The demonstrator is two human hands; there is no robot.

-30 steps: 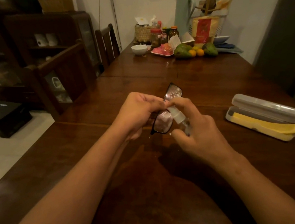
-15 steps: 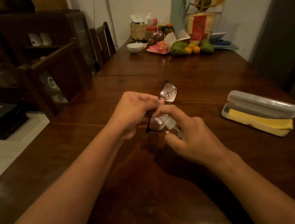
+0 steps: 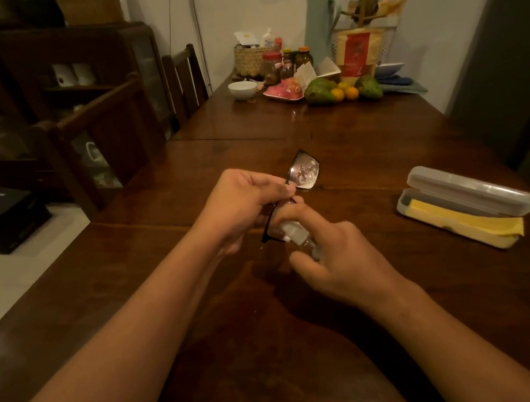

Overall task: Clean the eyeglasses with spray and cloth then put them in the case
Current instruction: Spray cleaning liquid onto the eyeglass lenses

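- Left grip point(image 3: 240, 204) pinches the eyeglasses point(image 3: 305, 171) near the middle of their dark frame, thumb and fingers curled round it, holding them above the bench point(image 3: 386, 149).
- One lens sticks up past the fingers, speckled with either droplets or reflections; I cannot tell which. The other lens is mostly hidden behind the hands.
- Right grip point(image 3: 336, 259) is wrapped round the small spray bottle point(image 3: 295, 230), forefinger on its white top, with the top just beside the lower lens.
- Well off to the right, the case point(image 3: 470, 195) lies open on the bench, lid tipped back. The yellow cloth point(image 3: 464, 220) lies in its tray, one end spilling past the tray's end.
- At the far end of the bench I make out a white bowl point(image 3: 242, 90), jars point(image 3: 272, 67) and fruit point(image 3: 319, 91).
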